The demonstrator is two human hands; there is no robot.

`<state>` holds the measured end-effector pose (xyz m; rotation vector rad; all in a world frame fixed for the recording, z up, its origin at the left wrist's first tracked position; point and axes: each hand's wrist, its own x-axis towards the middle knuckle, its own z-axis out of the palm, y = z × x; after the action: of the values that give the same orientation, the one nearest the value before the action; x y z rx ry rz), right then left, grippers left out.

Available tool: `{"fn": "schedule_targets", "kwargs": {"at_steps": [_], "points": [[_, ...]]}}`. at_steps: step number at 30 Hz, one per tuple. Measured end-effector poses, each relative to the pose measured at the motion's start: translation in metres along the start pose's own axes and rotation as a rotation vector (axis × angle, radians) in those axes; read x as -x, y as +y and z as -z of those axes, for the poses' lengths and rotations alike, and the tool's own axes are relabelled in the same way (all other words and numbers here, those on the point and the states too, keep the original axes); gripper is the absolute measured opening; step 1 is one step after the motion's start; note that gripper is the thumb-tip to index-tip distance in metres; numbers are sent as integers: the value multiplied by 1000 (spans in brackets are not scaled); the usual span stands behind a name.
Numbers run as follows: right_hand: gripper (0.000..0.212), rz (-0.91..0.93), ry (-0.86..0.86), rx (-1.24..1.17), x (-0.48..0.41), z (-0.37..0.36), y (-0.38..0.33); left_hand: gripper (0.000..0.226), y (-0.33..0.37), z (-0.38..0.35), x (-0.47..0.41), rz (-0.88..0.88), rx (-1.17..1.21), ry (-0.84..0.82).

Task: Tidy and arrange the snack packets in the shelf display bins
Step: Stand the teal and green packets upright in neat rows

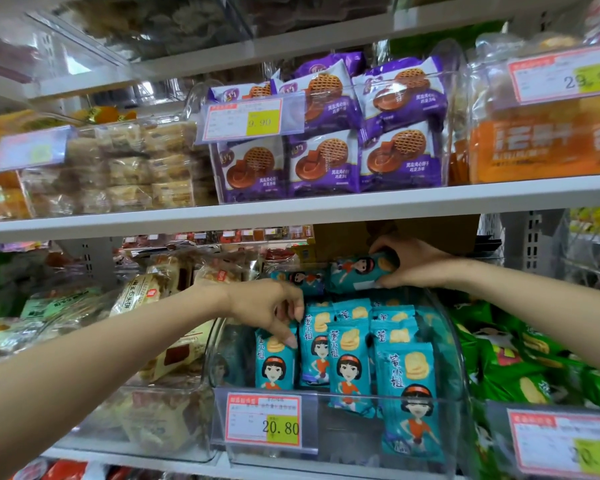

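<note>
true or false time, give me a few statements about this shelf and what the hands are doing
1. The right hand has a grip on a sideways teal packet. True.
2. The price tag on the teal bin reads 9.90. False: it reads 20.80.
3. Purple packets sit on the shelf above. True.
4. Green packets lie left of the teal bin. False: they are on its right.
5. The left hand is clear of all packets. False: its fingers touch an upright teal packet.
</note>
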<state>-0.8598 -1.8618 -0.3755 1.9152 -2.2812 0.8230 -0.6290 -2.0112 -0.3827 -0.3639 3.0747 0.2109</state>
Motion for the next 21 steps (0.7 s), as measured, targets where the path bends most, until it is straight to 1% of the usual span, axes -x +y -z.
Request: {"fn": "schedule_targets", "kwargs": {"at_steps": [2, 4, 6, 8, 10, 14, 18, 21], "points": [[50, 26, 0, -74, 8, 1, -9, 35, 4, 1, 0, -21, 35, 47], [53, 62, -9, -121, 12, 1, -17, 35, 7, 2, 0, -17, 34, 54], [55, 99, -34, -178, 14, 2, -23, 38, 8, 2, 1, 20, -33, -8], [55, 122, -76, -264, 15, 2, -30, 45, 6, 0, 2, 65, -152, -97], [57, 152, -115, -325, 14, 2, -37, 49, 4, 0, 3, 84, -252, -131], [58, 198, -264, -382, 11, -4, -50, 45, 5, 2, 6, 122, -336, -134], [53, 214, -390, -357, 7, -9, -56, 52, 2, 2, 10, 110, -306, -135], [55, 209, -460, -339, 4, -13, -62, 47, -1, 3, 10, 108, -279, -147]]}}
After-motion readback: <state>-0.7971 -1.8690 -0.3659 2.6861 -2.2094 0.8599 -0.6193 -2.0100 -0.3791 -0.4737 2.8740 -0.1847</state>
